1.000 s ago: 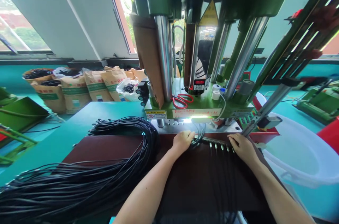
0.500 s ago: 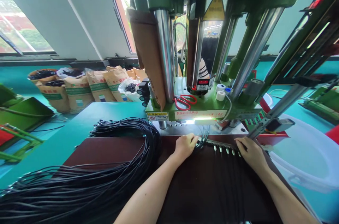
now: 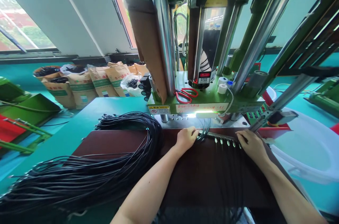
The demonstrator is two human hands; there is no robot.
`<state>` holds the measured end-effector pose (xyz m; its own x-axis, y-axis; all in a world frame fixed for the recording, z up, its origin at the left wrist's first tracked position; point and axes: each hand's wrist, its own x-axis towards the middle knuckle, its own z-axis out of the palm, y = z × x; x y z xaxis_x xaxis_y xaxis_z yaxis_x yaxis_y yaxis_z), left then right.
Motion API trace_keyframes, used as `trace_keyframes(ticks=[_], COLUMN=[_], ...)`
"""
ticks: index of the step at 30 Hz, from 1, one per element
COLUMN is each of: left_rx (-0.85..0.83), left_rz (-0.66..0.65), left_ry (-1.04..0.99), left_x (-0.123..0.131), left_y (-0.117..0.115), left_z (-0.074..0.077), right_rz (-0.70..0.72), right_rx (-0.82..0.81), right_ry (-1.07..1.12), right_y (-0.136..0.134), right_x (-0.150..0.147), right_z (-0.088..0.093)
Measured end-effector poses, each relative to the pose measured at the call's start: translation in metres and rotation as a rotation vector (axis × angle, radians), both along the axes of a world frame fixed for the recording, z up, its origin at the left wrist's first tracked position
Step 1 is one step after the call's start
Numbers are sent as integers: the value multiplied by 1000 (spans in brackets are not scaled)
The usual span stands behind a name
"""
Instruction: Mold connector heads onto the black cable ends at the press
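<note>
My left hand point(image 3: 186, 138) is closed at the left end of a narrow metal bar point(image 3: 217, 135), its fingertips curled beside a small loop of dark cables point(image 3: 204, 130). At the bar's right end, the fingers of my right hand point(image 3: 251, 142) are bent over and closed on it. Along the bar between them sits a row of several shiny metal cable ends point(image 3: 228, 143). Thin black cables point(image 3: 233, 174) hang from these towards me over the dark brown board point(image 3: 196, 174). The undersides of both hands' fingers are hidden.
A green press point(image 3: 164, 98) with steel columns stands right behind the bar. Red-handled scissors point(image 3: 186, 95) lie on its plate. A thick bundle of black cables point(image 3: 106, 178) covers the left side. Paper sacks point(image 3: 82, 89) stand behind; a white tub point(image 3: 312, 149) is at right.
The camera view has tilted slightly, so the press and sacks appear a little higher and further right or left. Both hands keep their hold on the bar, nearly unmoved.
</note>
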<state>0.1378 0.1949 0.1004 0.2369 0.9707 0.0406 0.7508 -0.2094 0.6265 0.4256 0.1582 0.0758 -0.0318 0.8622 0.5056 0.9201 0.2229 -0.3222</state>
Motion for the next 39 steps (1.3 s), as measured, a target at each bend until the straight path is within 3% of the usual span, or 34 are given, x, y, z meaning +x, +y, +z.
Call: trace_keyframes(ticks=[39], left_rx=[7], left_rz=[-3], left_ry=[-1], left_x=[0], left_y=[0], left_z=[-2], right_rz=[6], right_rx=[-41], right_ry=[5], right_y=[-3], right_x=[-3], right_z=[4])
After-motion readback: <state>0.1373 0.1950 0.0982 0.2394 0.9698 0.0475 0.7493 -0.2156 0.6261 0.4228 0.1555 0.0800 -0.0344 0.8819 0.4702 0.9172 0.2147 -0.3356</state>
